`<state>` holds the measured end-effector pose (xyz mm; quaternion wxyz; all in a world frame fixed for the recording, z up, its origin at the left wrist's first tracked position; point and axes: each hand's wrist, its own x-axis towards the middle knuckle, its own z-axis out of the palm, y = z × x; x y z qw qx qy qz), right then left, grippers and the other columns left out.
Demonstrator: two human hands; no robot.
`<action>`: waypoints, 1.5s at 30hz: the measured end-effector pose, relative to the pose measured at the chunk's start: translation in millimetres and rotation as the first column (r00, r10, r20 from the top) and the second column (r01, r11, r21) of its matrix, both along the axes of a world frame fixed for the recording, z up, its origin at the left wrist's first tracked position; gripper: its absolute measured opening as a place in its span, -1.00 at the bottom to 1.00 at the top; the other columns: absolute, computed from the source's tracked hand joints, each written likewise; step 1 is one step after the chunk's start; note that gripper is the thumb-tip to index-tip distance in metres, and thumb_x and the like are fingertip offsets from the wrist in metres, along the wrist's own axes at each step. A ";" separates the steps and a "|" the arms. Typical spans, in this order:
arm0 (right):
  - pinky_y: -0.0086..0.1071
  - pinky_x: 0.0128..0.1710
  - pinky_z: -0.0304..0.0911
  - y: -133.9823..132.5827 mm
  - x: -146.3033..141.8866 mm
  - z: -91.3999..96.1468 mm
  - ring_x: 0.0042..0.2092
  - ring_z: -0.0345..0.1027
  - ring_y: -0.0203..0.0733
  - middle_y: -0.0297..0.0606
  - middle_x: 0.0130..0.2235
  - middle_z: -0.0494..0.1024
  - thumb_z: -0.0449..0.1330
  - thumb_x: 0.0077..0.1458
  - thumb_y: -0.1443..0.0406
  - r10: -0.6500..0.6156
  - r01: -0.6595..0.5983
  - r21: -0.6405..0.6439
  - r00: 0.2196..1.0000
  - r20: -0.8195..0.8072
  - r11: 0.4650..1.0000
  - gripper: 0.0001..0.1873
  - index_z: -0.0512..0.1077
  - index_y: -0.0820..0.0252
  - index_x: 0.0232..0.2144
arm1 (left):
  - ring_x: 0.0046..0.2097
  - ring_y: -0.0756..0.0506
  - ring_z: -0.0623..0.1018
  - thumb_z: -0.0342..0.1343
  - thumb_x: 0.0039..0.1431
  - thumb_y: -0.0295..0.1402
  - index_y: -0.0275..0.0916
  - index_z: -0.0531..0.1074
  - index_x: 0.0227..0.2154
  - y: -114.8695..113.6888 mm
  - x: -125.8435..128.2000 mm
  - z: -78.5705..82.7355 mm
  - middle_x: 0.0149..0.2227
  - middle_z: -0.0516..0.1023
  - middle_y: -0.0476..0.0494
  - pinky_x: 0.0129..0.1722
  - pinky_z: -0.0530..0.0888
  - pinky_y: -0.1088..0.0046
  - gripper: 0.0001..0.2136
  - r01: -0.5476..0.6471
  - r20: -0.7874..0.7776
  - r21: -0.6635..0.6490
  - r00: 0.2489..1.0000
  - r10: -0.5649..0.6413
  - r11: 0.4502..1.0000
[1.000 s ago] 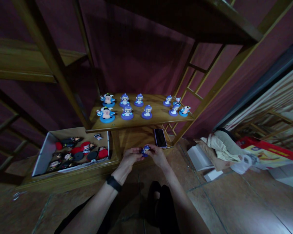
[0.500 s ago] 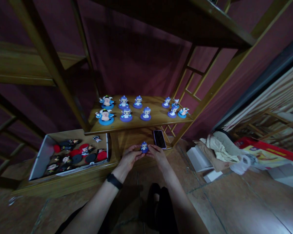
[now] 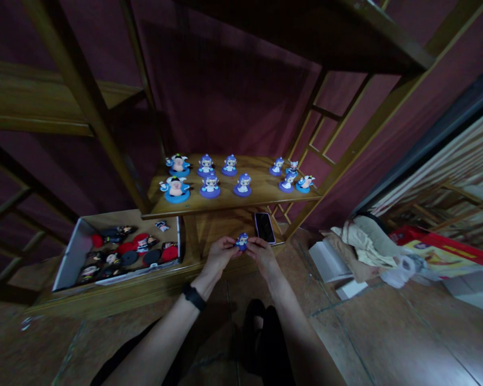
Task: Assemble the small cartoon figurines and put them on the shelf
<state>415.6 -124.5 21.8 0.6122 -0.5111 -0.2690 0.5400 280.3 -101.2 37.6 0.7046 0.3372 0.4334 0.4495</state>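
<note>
A small purple-and-white figurine point(image 3: 242, 241) on a round purple base is held between both my hands, in front of the lower shelf. My left hand point(image 3: 220, 254) grips it from the left with closed fingers, a dark band on that wrist. From the right, my right hand point(image 3: 261, 252) pinches its other side. Above, on the wooden shelf point(image 3: 261, 185), stand several similar purple figurines point(image 3: 243, 185) and pig figurines point(image 3: 177, 188) on blue bases. A dark-screened phone point(image 3: 264, 228) lies just beyond my right hand.
At left, an open box point(image 3: 64, 262) contains several dark figurines with red and black bases. Wooden posts point(image 3: 356, 145) frame the shelf. On the tiled floor at right are white boxes point(image 3: 328, 262), cloth point(image 3: 362, 244), a plastic bag point(image 3: 400, 272) and a red-and-yellow box point(image 3: 438, 254).
My hands and the held figurine sit slightly farther right and higher in view. The camera view has shifted a little. The shelf figurines keep their arrangement.
</note>
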 end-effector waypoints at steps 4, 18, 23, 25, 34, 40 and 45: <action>-0.34 -0.26 0.33 -0.6 -0.2 2.8 -0.33 0.44 -0.24 -0.30 -0.38 0.55 0.38 -0.29 0.19 0.026 -0.026 0.013 0.999 -0.019 1.000 -0.72 0.45 0.18 -0.48 | -0.49 0.01 0.51 0.34 -0.27 -0.52 -0.27 0.36 -0.50 2.1 2.3 -2.3 -0.55 0.51 0.01 -0.37 0.48 0.48 -0.74 -0.026 -0.042 0.070 0.999 0.029 0.997; -0.32 -0.17 0.33 -0.8 -1.6 10.2 -0.30 0.45 -0.23 -0.32 -0.40 0.57 0.40 -0.31 0.32 0.013 -0.003 0.066 0.989 -0.150 0.998 -0.74 0.47 0.19 -0.46 | -0.31 -0.05 0.55 0.17 -0.09 -0.60 -0.20 0.39 -0.30 2.8 5.8 -5.9 -0.32 0.56 -0.06 -0.25 0.45 0.45 -0.74 0.143 -0.468 0.435 0.880 0.087 0.889; -0.39 -0.18 0.31 0.4 2.1 3.5 -0.30 0.44 -0.27 -0.33 -0.39 0.58 0.37 -0.29 0.39 0.034 -0.020 0.058 0.968 -0.249 0.998 -0.79 0.48 0.19 -0.48 | -0.14 -0.10 0.55 0.05 0.10 -0.57 -0.22 0.31 -0.14 -5.9 7.3 -2.0 -0.15 0.52 -0.18 -0.14 0.44 0.38 -0.74 0.387 -0.756 0.534 0.617 0.220 0.752; -0.39 -0.20 0.30 1.1 4.0 -0.1 -0.31 0.43 -0.28 -0.35 -0.40 0.57 0.36 -0.29 0.41 0.036 -0.020 0.061 0.961 -0.273 0.998 -0.80 0.48 0.18 -0.48 | -0.13 -0.12 0.54 0.00 0.16 -0.54 -0.23 0.27 -0.10 -10.6 7.6 2.0 -0.12 0.49 -0.22 -0.16 0.44 0.38 -0.76 0.484 -0.823 0.522 0.501 0.266 0.703; -0.36 -0.17 0.29 0.0 16.4 -10.9 -0.28 0.41 -0.25 -0.35 -0.35 0.57 0.34 -0.27 0.41 0.110 -0.091 0.081 0.957 -0.267 0.993 -0.79 0.47 0.14 -0.46 | -0.07 -0.15 0.51 -0.18 0.20 -0.61 -0.25 0.21 -0.03 -16.2 5.2 14.5 0.01 0.39 -0.31 -0.19 0.45 0.35 -0.69 0.771 -0.888 0.413 0.222 0.403 0.485; -0.36 -0.18 0.30 -0.8 20.2 -13.0 -0.29 0.40 -0.25 -0.37 -0.37 0.56 0.34 -0.27 0.41 0.089 -0.072 0.071 0.957 -0.275 0.995 -0.78 0.46 0.13 -0.46 | -0.04 -0.17 0.50 -0.13 0.15 -0.63 -0.26 0.18 0.03 -16.4 4.1 16.4 0.07 0.35 -0.34 -0.15 0.45 0.32 -0.62 0.797 -0.886 0.407 0.228 0.403 0.446; -0.37 -0.18 0.30 -1.8 21.2 -12.7 -0.27 0.41 -0.25 -0.38 -0.35 0.56 0.32 -0.27 0.43 0.104 -0.086 0.077 0.959 -0.265 0.993 -0.75 0.46 0.12 -0.43 | 0.00 -0.19 0.48 -0.12 0.15 -0.62 -0.27 0.16 0.06 -16.6 4.8 12.6 0.11 0.32 -0.37 -0.12 0.45 0.30 -0.60 0.798 -0.872 0.421 0.224 0.435 0.432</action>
